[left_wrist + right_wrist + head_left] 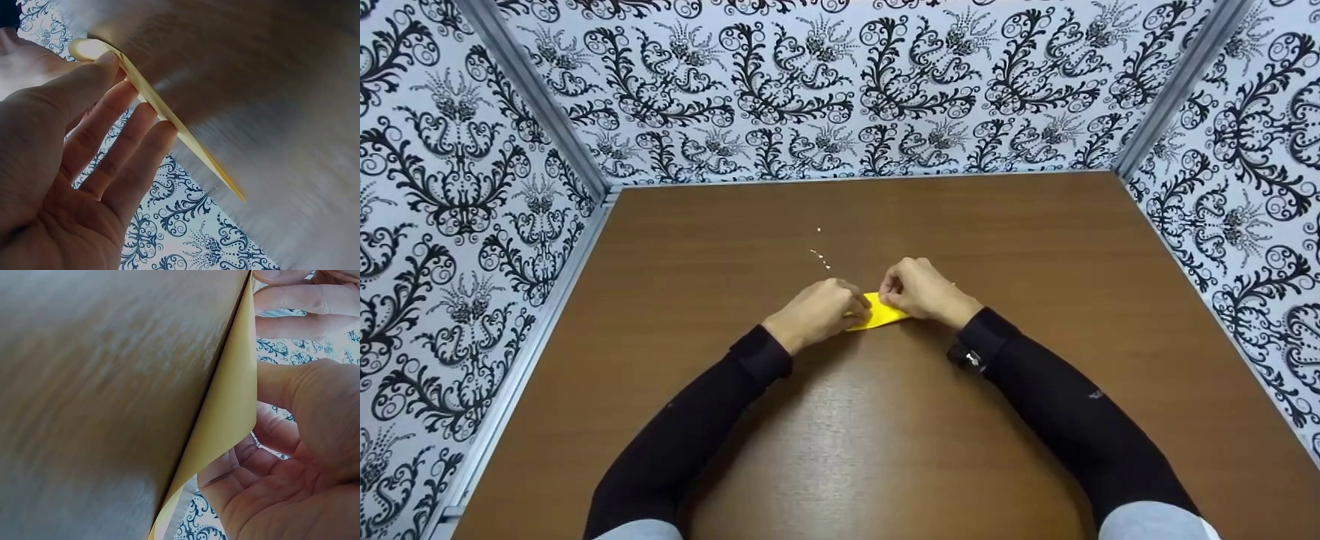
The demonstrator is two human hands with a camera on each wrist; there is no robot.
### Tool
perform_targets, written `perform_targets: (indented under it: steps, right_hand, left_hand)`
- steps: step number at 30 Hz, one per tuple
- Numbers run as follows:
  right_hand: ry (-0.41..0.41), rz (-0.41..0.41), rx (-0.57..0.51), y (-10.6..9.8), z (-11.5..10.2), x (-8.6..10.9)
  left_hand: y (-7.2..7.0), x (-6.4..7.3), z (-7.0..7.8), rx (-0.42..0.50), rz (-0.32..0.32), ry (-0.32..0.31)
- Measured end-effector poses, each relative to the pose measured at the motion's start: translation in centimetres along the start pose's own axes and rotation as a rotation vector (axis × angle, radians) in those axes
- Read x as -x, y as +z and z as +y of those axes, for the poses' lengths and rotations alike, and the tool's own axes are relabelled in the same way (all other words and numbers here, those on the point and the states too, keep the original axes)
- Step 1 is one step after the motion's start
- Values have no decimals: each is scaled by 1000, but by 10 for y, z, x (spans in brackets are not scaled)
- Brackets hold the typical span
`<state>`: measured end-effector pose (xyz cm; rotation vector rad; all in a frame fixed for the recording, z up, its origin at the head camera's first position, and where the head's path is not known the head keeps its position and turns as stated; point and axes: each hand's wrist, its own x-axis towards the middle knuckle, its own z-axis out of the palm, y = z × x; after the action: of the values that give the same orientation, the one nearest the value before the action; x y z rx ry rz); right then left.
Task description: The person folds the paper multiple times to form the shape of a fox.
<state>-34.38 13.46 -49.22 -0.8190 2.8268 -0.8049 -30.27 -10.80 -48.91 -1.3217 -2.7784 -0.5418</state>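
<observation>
A folded sheet of yellow paper (pixel 883 315) lies on the brown table between both hands. My left hand (pixel 825 307) is at its left end; in the left wrist view the thumb meets the edge of the paper (pixel 169 115), and the other fingertips rest along it, slightly bent. At the right end my right hand (pixel 922 289) pinches the paper between thumb and fingers. Seen from the right wrist, the near part of the paper (pixel 225 405) bows up off the table beside the thumb. Its underside and far layers are partly hidden by the hands.
Several tiny white scraps (pixel 821 259) lie on the table (pixel 720 232) beyond the hands. Walls with a black-and-white scroll pattern (pixel 810 82) stand at the back and both sides, with metal rails (pixel 547 97) at the corners.
</observation>
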Motion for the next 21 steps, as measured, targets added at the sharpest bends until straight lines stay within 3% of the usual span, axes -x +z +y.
perform_targets:
  steps: [9, 17, 21]
  right_hand:
    - [9, 16, 0, 0, 1, 2]
    - [-11, 86, 8, -10, -11, 10]
    - [-29, 47, 27, -12, -21, 16]
  left_hand:
    - [3, 0, 0, 29, 23, 2]
    - [3, 1, 0, 32, 17, 4]
    - [1, 1, -1, 27, 21, 4]
